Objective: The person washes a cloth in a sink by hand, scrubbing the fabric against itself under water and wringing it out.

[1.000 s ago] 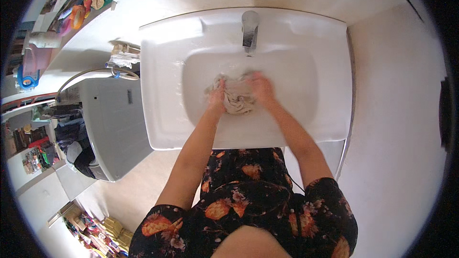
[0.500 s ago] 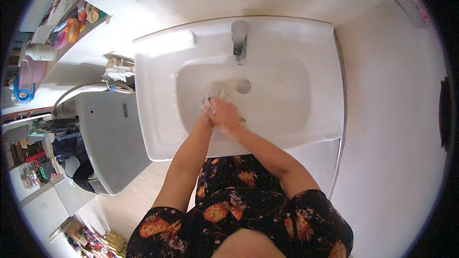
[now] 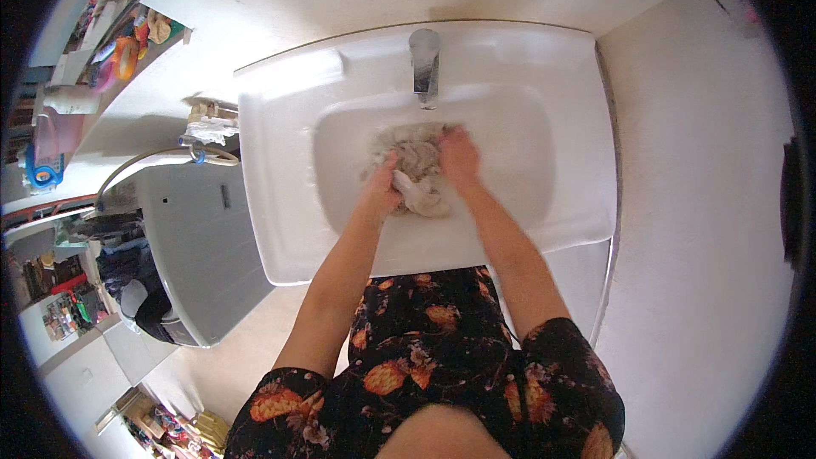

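Down in the white sink [image 3: 280, 204], just below the metal faucet [image 3: 424, 64], lies a pale, bunched-up cloth [image 3: 414, 161]. Both hands press on it: the left hand [image 3: 381, 191] has its fingers clamped on the cloth's near edge, while the right hand [image 3: 459, 159] grips its right side, fingers curled together.

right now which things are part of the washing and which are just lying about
In use: left hand, right hand, pale cloth, white sink, tap.

Lying about: grey appliance, hose, colourful items on shelf.
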Demonstrator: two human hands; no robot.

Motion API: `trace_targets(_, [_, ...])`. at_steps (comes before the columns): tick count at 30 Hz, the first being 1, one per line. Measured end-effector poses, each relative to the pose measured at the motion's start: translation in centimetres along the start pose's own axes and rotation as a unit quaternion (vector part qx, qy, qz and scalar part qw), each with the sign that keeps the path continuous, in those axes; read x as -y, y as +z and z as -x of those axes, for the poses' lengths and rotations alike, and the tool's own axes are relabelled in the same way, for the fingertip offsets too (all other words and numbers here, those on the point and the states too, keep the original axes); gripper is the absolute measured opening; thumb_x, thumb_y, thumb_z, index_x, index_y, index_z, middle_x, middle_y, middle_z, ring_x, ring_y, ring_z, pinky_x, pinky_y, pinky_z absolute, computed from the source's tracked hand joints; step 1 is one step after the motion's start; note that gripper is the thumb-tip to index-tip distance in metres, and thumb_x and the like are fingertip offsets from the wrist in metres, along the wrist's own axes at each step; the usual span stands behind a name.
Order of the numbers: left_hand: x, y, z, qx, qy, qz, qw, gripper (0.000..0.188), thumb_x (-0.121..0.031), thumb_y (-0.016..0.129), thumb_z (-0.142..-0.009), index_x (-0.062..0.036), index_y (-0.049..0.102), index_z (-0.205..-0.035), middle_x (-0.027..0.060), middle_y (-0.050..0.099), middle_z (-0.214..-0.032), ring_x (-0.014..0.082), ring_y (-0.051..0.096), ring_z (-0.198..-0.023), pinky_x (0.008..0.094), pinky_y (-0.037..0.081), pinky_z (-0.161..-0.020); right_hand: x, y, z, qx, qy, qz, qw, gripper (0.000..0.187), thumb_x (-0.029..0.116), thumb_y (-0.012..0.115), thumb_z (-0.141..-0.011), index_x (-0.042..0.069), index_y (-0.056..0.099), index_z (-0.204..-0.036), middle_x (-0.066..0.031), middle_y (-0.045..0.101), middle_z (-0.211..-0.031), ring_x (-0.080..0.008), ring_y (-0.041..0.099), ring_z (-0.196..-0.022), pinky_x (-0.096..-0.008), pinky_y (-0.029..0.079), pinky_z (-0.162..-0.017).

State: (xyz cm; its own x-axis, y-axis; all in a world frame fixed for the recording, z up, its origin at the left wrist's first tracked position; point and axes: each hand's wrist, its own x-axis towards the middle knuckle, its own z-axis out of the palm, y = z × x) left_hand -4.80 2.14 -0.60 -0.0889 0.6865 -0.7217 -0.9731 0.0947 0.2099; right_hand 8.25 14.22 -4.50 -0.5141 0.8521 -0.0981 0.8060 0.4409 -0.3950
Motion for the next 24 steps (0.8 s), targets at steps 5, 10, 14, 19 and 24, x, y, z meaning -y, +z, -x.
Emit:
trace_targets(5, [0.4, -1.8, 0.8, 0.051, 0.163, -0.200, 0.965, 0.038, -0.030, 0.049, -0.094, -0.0085, 0.046, -0.125, 0.0089, 0.052, -0.124, 0.0251, 0.051, -0.112, 0.0398, 0.044, -0.095, 15.0, -3.4, 4.8, 0.166, -0.047, -0.047, 0.984, 0.036, 0.029, 0.058, -0.081, 0.003, 0.049, -0.104, -0.0206, 0.061, -0.090, -0.0361, 0.060, -0.087, -0.0489, 0.046, -0.073])
trace_targets(10, [2.0, 0.6, 0.4, 0.115, 0.272, -0.426, 0.855, 0.037, -0.030, 0.046, -0.095, -0.0064, 0.048, -0.124, 0.0094, 0.054, -0.121, 0.0244, 0.053, -0.109, 0.0380, 0.046, -0.092, 4.5, -1.7, -1.0, 0.045, -0.075, 0.005, 0.996, 0.027, 0.026, 0.057, -0.082, 0.004, 0.048, -0.095, -0.0161, 0.062, -0.072, -0.0342, 0.062, -0.069, -0.0463, 0.047, -0.060])
trace_targets(14, [0.3, 2.5, 0.5, 0.041, 0.033, -0.119, 0.991, 0.039, -0.030, 0.044, -0.095, -0.0022, 0.048, -0.122, 0.0107, 0.058, -0.113, 0.0247, 0.060, -0.097, 0.0407, 0.051, -0.082, -0.3, -4.7, -0.8, 0.019, -0.108, 0.051, 0.993, 0.023, 0.027, 0.054, -0.086, 0.005, 0.049, -0.091, -0.0152, 0.061, -0.066, -0.0329, 0.062, -0.062, -0.0457, 0.048, -0.055])
trace_targets(19, [-2.6, -1.5, 0.0, -0.132, 0.033, -0.101, 0.986, 0.032, -0.024, 0.050, -0.093, -0.0005, 0.052, -0.115, 0.0128, 0.061, -0.105, 0.0264, 0.062, -0.092, 0.0428, 0.053, -0.080, -3.0, -7.7, -1.9, 0.031, -0.025, 0.085, 0.996, 0.022, 0.023, 0.052, -0.086, 0.007, 0.054, -0.100, -0.0181, 0.061, -0.094, -0.0303, 0.062, -0.083, -0.0445, 0.051, -0.064])
trace_targets(24, [-0.9, -5.3, -3.1, -0.052, 0.122, -0.424, 0.896, 0.037, -0.020, 0.054, -0.087, -0.0005, 0.049, -0.118, 0.0141, 0.058, -0.111, 0.0289, 0.059, -0.099, 0.0462, 0.051, -0.084, 4.3, 0.2, -0.3, 0.099, -0.059, -0.048, 0.992, 0.018, 0.016, 0.046, -0.087, 0.002, 0.047, -0.098, -0.0203, 0.062, -0.093, -0.0368, 0.060, -0.087, -0.0468, 0.047, -0.072])
